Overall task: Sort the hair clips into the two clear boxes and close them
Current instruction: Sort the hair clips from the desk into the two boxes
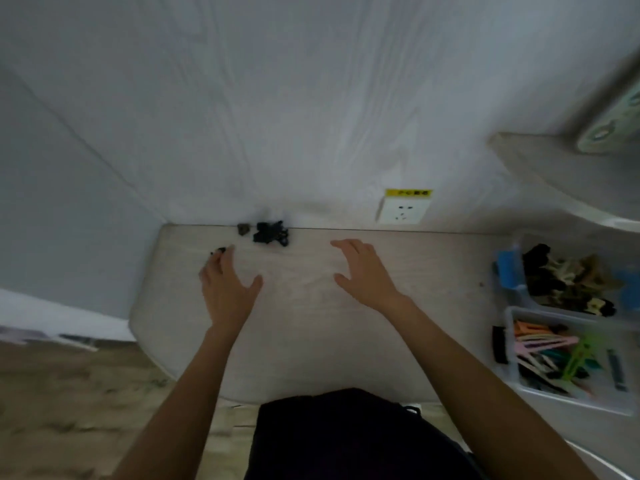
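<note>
Both hands hold nothing: the left hand (227,284) lies spread with fingertips at a small dark clip (219,251), and the right hand (360,271) hovers relaxed over the surface (304,323), apparently positioned to gather. A cluster of dark clips (270,233) and a brownish one (243,229) lie unsorted at the wall edge. The far clear box (512,271) and near clear box (510,341) stand lidless at right, well apart, already sorted by type.
</note>
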The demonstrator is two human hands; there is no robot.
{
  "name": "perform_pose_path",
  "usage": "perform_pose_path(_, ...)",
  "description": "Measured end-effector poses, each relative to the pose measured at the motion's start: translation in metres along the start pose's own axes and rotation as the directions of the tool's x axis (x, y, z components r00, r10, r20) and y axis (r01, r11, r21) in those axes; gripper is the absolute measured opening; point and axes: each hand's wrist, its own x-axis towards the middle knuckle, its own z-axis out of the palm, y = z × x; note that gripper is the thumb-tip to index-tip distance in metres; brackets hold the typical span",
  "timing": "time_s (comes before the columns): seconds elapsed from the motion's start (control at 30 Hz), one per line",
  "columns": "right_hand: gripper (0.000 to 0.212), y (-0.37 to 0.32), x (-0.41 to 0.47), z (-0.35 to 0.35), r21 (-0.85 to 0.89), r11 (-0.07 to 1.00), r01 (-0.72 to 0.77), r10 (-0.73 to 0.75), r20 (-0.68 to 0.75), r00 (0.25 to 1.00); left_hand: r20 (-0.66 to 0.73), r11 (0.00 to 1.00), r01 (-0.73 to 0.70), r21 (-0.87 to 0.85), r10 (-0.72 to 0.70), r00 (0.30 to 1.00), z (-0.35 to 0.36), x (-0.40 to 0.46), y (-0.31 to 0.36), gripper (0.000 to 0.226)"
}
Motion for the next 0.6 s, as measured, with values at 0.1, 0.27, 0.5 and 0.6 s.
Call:
perform_pose_path(0.1, 0.073, -0.023, 0.039, 0.022, 0.009, 0.999, -0.044, 0.044, 0.078, 0.996, 0.083, 0.964, 0.249, -0.089, -0.242, 0.967, -0.011, 0.017, -0.035, 0.098)
perform_pose_path(0.27, 0.077, -0.057, 0.094, 0.049, 0.125, 0.985, -0.122, 0.107, 0.12, 0.987, 0.199, 0.957, 0.228, -0.179, -0.191, 0.961, -0.013, 0.051, -0.053, 0.099)
perform_pose_path(0.5, 0.054, -0.077, 0.121, 0.079, 0.158, 0.973, -0.166, 0.159, 0.057, 0.986, 0.346, 0.977, -0.045, -0.208, 0.116, 0.931, 0.001, 0.098, -0.037, 0.086)
perform_pose_path(0.6, 0.047, -0.079, 0.116, 0.078, 0.169, 0.974, -0.153, 0.146, 0.053, 0.988, 0.368, 0.96, -0.194, -0.204, 0.259, 0.893, 0.004, 0.111, -0.031, 0.072)
